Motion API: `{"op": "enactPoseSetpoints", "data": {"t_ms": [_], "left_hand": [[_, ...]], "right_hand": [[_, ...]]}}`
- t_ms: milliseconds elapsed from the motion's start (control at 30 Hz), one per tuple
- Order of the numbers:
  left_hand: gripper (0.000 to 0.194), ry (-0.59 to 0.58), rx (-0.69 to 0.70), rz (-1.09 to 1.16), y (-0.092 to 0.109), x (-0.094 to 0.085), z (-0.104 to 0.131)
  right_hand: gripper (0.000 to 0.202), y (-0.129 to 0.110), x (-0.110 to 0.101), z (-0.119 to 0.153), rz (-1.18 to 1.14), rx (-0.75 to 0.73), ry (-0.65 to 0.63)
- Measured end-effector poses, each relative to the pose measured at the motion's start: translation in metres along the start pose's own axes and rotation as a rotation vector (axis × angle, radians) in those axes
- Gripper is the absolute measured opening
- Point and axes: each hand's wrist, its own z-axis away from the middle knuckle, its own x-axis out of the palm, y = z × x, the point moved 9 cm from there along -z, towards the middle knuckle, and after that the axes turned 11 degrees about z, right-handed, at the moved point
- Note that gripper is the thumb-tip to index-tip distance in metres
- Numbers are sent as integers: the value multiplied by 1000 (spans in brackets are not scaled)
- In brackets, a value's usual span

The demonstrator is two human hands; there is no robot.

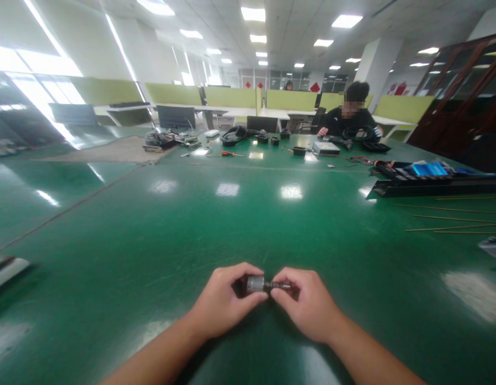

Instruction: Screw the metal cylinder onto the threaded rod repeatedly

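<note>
Thumb point(251, 303) and fingers point(244, 268) of the left hand point(222, 300) curl partly closed round a short grey metal cylinder point(256, 284), while the right hand point(311, 303), its fingertips drawn nearly together, pinches a slender, ribbed metal rod point(280, 285) in line with the cylinder's right end. Both pieces lie level over the near middle of a glossy green table point(248, 230); whether they touch its surface cannot be told. Well beyond are an orange-handled screwdriver point(228, 153), thin brass-coloured rods point(456, 218) at the right, and a person in black point(334, 120) across the table.
</note>
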Motion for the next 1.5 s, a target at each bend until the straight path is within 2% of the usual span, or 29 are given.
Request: {"op": "enactPoseSetpoints", "data": {"t_ms": [1500], "left_hand": [[22,18,-1,-8,1,-5,0]], "right_hand": [[9,-3,-8,-1,33,-11,53]]}}
